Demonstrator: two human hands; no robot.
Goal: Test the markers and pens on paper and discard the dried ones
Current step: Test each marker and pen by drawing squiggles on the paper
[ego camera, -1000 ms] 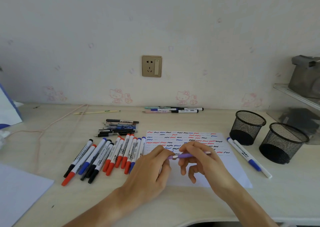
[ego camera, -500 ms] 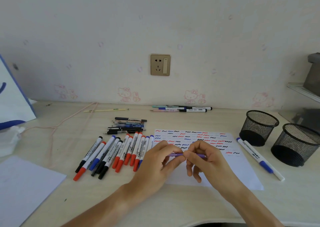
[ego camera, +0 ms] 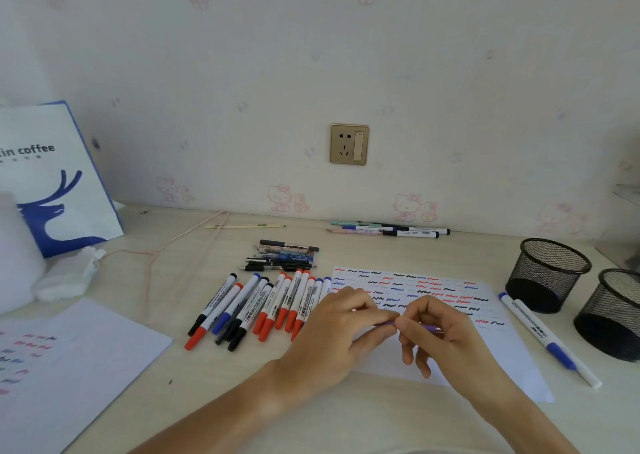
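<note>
Since half a second ago, my view has tipped up and swung left, so the white paper carrier bag with a blue deer print now stands fully in sight at the left, while both hands have kept to the same spot with the pen between them.

I see my left hand and my right hand meeting fingertip to fingertip just above the white sheet of test paper covered in red, blue and black squiggles. Both pinch a slim purple pen, which lies level between them; only a short purple stretch shows past the right fingers. I cannot tell whether a cap is going on or coming off.

My judgement: this pen is mid-test, being opened or closed at the paper. Next it needs either a short scribble on a bare part of the sheet, or sorting by how it wrote.

Left of the sheet, a row of white-barrelled markers with red, blue and black caps lies on the pale wooden tabletop, with a small heap of dark pens behind them. 2 white markers with blue caps lie right of the sheet, near 2 black wire-mesh pen cups. A 2nd marked sheet lies at the far left.
</note>
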